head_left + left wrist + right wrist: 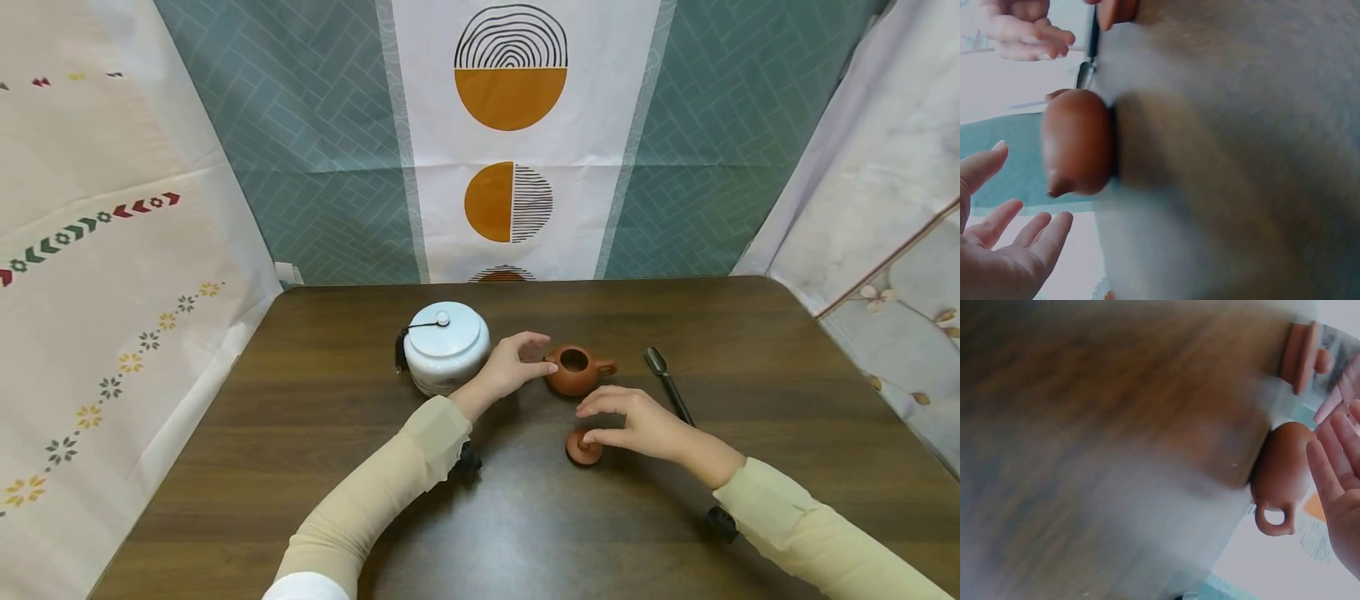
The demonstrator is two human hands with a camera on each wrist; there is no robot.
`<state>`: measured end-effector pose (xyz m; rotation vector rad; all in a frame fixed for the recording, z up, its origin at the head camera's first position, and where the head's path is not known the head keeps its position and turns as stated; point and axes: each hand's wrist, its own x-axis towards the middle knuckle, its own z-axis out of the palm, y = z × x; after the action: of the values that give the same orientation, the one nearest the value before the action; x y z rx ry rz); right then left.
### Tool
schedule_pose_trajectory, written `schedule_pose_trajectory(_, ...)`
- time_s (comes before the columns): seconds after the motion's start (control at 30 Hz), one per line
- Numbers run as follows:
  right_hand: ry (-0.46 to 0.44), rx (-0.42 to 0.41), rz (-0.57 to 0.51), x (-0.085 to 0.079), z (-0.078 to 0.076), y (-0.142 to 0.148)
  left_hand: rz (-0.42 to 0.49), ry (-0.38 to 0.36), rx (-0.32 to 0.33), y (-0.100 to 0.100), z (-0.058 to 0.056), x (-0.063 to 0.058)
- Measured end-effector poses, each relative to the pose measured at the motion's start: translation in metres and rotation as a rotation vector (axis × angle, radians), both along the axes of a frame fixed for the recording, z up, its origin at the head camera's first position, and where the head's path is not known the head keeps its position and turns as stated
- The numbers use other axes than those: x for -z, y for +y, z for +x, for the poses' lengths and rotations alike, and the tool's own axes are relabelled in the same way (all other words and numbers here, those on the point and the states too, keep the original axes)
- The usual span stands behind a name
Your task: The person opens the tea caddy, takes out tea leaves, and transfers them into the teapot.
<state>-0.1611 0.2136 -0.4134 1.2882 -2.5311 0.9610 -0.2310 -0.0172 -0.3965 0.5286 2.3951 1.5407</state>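
A small reddish-brown clay teapot [573,372] stands uncovered on the table, its handle to the right. My left hand [513,363] is beside its spout, thumb and fingers spread; in the left wrist view a gap separates that hand [1007,244] from the teapot [1079,144]. The teapot's lid [582,450] lies on the table nearer to me, knob upward. Over the lid is my right hand [637,423], fingers loosely bent and apart from thumb. The right wrist view has the lid [1302,359] clear of the right hand's visible fingers [1329,469].
A white lidded jar [447,350] with a dark tassel stands left of the teapot, close to my left forearm. To the right lies a dark, long-handled scoop [667,383], partly behind my right hand. Patterned cloths [330,150] hang around the wooden table [315,450].
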Motion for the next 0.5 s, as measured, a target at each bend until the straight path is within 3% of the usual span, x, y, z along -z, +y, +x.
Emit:
schedule_pose_trajectory(0.1,-0.024,0.067,-0.034,-0.004,0.001,0.000,-0.032,0.014,0.006,-0.004,0.002,-0.010)
schedule_pose_trajectory(0.2,-0.037,0.118,-0.067,-0.010,0.001,-0.001,-0.058,0.086,0.022,-0.009,0.006,-0.019)
schedule_pose_trajectory(0.4,-0.043,0.151,-0.166,-0.021,-0.004,-0.010,-0.073,0.413,0.007,-0.022,0.013,-0.037)
schedule_pose_trajectory(0.5,-0.050,0.188,-0.204,-0.027,-0.006,-0.017,-0.084,0.520,-0.028,-0.031,0.016,-0.049)
